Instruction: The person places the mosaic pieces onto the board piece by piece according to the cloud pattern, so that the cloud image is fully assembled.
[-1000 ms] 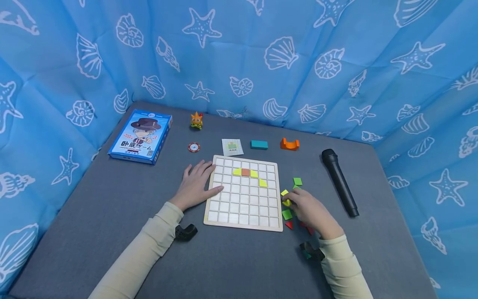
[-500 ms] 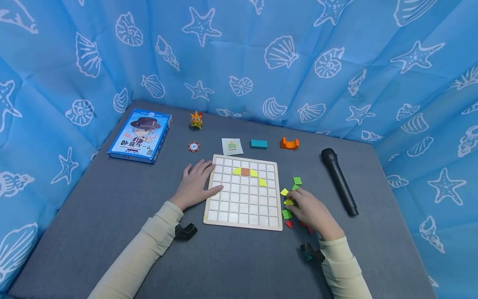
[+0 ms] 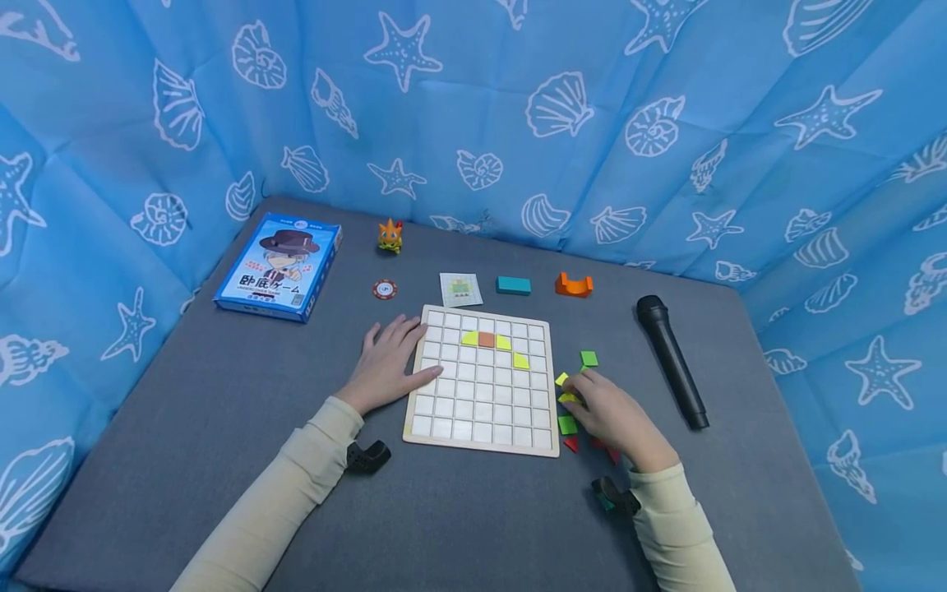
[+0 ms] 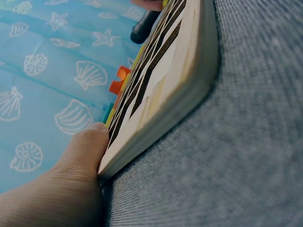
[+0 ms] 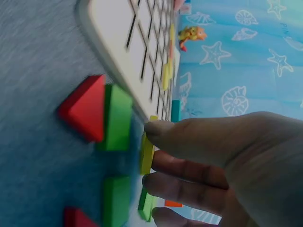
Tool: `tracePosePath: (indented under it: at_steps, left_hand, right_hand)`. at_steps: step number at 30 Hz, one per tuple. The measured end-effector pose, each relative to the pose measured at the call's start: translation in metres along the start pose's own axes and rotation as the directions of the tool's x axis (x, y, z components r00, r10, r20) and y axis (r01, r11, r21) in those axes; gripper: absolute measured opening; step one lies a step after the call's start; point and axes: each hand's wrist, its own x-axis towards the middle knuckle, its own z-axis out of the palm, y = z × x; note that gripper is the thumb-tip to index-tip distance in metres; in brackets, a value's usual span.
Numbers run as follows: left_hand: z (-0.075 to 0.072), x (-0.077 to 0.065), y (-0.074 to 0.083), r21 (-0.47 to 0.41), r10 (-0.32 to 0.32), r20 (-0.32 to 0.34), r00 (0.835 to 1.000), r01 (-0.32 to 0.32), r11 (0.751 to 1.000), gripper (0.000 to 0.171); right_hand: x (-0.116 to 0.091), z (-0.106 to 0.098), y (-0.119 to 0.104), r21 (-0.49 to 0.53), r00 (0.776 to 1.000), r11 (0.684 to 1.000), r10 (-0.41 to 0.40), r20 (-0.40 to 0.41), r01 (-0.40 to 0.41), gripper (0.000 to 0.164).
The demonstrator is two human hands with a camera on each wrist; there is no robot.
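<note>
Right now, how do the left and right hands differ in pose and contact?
Spread: the left hand has its fingers extended and its thumb apart; the right hand has its thumb and fingers curled.
Contact: the left hand rests on the left edge of the board; the right hand pinches a yellow piece beyond the board's right edge.
Shared: both bare, both below pale sleeves.

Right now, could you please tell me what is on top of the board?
On the board are three yellow pieces and one brown piece. The left hand covers part of its left edge; what lies beneath is hidden.
</note>
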Motion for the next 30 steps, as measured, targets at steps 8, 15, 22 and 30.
tracePosePath:
  at_steps: [8, 15, 22, 30]
  left_hand:
    - [0.001, 0.000, -0.001, 0.003, -0.006, 0.009, 1.000, 0.006, 1.000, 0.081]
    - [0.004, 0.000, -0.001, 0.017, -0.001, 0.011, 1.000, 0.001, 1.000, 0.082]
    - [0.004, 0.001, 0.000, 0.019, -0.002, 0.015, 1.000, 0.002, 1.000, 0.083]
    - [0.001, 0.000, -0.001, 0.011, -0.003, 0.010, 1.000, 0.003, 1.000, 0.082]
  right_hand:
    - [0.009, -0.006, -0.016, 0.037, 0.998, 0.997, -0.061, 0.003, 0.061, 0.021]
    - [0.021, 0.001, -0.027, 0.011, 0.991, 0.991, -0.132, -0.026, 0.132, 0.023]
    - [0.029, 0.009, -0.035, -0.008, 0.977, 0.978, -0.210, -0.048, 0.210, 0.020]
    - [0.033, 0.012, -0.037, -0.011, 0.971, 0.974, -0.225, -0.075, 0.225, 0.024]
